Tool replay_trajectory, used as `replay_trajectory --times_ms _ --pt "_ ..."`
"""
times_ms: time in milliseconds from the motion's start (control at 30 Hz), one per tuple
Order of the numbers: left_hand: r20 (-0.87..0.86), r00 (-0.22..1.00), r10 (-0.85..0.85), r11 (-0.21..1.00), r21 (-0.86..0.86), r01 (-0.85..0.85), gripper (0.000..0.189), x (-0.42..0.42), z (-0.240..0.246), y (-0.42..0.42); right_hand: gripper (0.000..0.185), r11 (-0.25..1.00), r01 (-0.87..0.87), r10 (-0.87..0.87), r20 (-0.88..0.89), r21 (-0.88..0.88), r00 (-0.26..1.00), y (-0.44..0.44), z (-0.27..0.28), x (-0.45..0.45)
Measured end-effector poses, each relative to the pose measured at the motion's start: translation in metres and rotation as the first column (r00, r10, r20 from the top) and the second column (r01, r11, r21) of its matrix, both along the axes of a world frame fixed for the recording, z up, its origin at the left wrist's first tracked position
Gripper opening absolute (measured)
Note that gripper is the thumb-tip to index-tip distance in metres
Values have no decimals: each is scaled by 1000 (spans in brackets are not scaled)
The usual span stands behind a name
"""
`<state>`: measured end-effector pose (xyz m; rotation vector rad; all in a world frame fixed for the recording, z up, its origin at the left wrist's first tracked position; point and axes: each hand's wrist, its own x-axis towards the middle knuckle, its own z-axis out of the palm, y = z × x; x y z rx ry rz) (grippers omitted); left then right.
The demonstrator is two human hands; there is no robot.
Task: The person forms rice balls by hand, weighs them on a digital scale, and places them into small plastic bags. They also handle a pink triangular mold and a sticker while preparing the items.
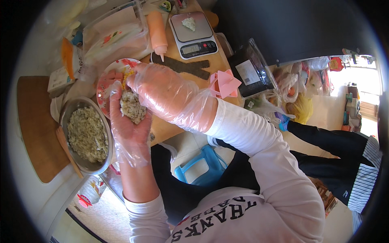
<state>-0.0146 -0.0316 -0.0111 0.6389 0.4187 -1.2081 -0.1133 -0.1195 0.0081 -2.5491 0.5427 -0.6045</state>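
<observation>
My left hand (130, 133), in a clear plastic glove, cups a flattened lump of seasoned rice (132, 106) on its palm. Over the rim of a red-and-white patterned plate (102, 104) reaches my gloved right hand (165, 89). Its fingertips are beside yellow corn kernels (125, 79); whether they pinch any is hidden. Pink ham-like pieces (111, 79) lie on the same plate. Left of my left hand, a steel bowl (110, 142) holds more rice (88, 133). A wooden fork (67, 148) leans along the bowl's outer side.
A kitchen scale (199, 50) bears a triangular rice piece (189, 23). Nearby are a squeeze bottle (157, 32), dark nori strips (185, 66) and pink triangular moulds (224, 84). A plastic box (115, 29) stands behind the plate. Below is a blue stool (202, 165); another person's legs (328, 152) are at right.
</observation>
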Motion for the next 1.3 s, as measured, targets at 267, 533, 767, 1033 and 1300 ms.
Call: replay_trajectory --times_ms 267,533,767,1033,1300 --pt "-84 996 -22 995 -99 13 27 -6 2 6 13 797 -177 20 267 578 963 -19 16 -21" --pt "-202 978 -46 971 -239 -3 28 -10 12 2 24 69 -177 -132 185 982 974 -46 16 -39" --pt "-108 990 94 990 -97 -105 25 -4 17 4 31 356 5 -320 116 935 940 -118 -9 -58" --pt "-127 986 108 988 -93 -120 23 3 15 5 23 903 355 -397 -153 -244 905 -213 -77 -33" --pt "-166 980 107 989 -87 -122 23 1 19 3 18 901 292 -367 -205 -320 907 -216 -81 -29"
